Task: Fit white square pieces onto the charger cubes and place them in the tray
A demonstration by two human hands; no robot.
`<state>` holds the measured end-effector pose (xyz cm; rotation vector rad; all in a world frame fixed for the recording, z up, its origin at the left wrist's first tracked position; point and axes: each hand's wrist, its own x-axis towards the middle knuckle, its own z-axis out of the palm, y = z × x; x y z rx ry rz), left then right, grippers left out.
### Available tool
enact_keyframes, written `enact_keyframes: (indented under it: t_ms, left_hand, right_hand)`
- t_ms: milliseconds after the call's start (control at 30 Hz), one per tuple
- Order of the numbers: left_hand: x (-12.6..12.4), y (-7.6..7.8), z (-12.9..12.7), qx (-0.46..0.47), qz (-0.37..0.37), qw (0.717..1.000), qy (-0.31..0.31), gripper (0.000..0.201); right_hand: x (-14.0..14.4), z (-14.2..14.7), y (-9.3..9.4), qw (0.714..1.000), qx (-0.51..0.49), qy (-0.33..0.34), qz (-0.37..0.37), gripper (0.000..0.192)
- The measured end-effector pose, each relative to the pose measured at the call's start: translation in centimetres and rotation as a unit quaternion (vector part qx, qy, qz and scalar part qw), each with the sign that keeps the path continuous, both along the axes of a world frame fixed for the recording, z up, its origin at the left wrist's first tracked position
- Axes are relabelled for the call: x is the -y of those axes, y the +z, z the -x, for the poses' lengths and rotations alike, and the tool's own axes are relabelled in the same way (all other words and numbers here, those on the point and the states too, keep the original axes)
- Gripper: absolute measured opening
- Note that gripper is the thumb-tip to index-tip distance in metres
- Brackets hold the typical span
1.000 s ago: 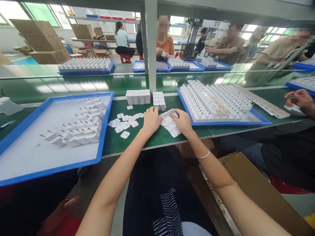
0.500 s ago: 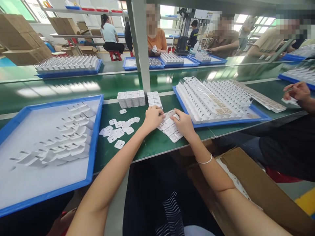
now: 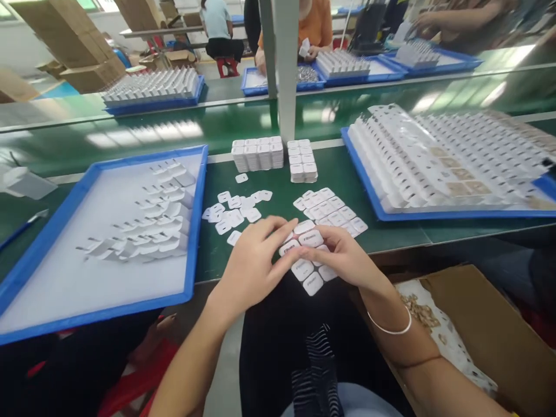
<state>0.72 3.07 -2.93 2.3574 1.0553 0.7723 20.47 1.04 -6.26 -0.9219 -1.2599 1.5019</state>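
Between both hands, over the bench's front edge, is a sheet of white rounded cards (image 3: 311, 282) with dark print, its cards joined in rows. My left hand (image 3: 256, 260) pinches the sheet's left side, while my right hand (image 3: 345, 255) grips its right side, thumb on top. Just beyond my right hand, more joined white cards (image 3: 343, 209) lie on the green bench. Loose single white cards (image 3: 234, 217) are scattered behind my left hand. Farther back stand a wide stack of cards (image 3: 258, 155) and a narrower stack (image 3: 302, 162).
A blue-rimmed tray (image 3: 200, 220) with rows of white pieces bearing metal pins lies left. Another blue tray (image 3: 382, 213), full of white parts, sits right. A metal post (image 3: 286, 69) rises behind the stacks. An open cardboard box (image 3: 473, 313) is below right. Co-workers sit across the bench.
Both hands have drawn back toward my body, bringing a sheet of joined cards off the pile. The other joined cards stay on the bench. My view has tilted down.
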Motion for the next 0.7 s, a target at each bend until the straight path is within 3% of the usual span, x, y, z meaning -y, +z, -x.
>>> enact_keyframes:
  t_ms: [133, 233, 333, 367, 433, 500, 533, 600, 700]
  left_hand:
    - [0.3, -0.4, 1.3, 0.067, 0.164, 0.984, -0.008, 0.026]
    - [-0.1, -1.0, 1.5, 0.143, 0.268, 0.953, 0.005, 0.036]
    - [-0.6, -1.9, 1.6, 0.176, 0.314, 0.932, 0.036, 0.046]
    - [-0.8, -2.2, 1.8, 0.174, 0.289, 0.939, 0.067, 0.046]
    - [-1.3, -2.7, 2.2, 0.158, 0.148, 0.959, 0.181, 0.042]
    - [-1.6, -2.9, 2.7, 0.134, -0.051, 0.943, 0.301, 0.037]
    - [-1.6, -2.9, 2.8, 0.121, -0.134, 0.927, 0.330, 0.035]
    - [-1.2, -2.7, 2.5, 0.092, -0.221, 0.920, 0.311, 0.029]
    - [0.2, -2.5, 1.6, 0.053, -0.190, 0.960, 0.197, 0.031]
  right_hand:
    - [-0.2, 1.1, -0.6, 0.999, -0.023, 0.041, 0.012, 0.006]
    - [-0.4, 1.3, -0.9, 0.997, -0.029, 0.056, 0.048, 0.008]
    - [-0.3, 1.3, -1.2, 0.993, -0.024, 0.068, 0.091, 0.019]
    - [-0.3, 1.3, -1.3, 0.993, -0.021, 0.065, 0.101, 0.020]
    - [-0.1, 1.2, -1.5, 0.992, -0.014, 0.049, 0.117, 0.018]
    - [0.0, 1.1, -1.7, 0.992, -0.003, 0.024, 0.123, 0.012]
    - [0.1, 1.1, -1.7, 0.992, 0.006, 0.014, 0.122, 0.011]
    - [0.1, 1.2, -1.6, 0.993, 0.025, 0.002, 0.114, 0.012]
    - [0.0, 1.5, -1.4, 0.995, 0.035, 0.002, 0.090, 0.013]
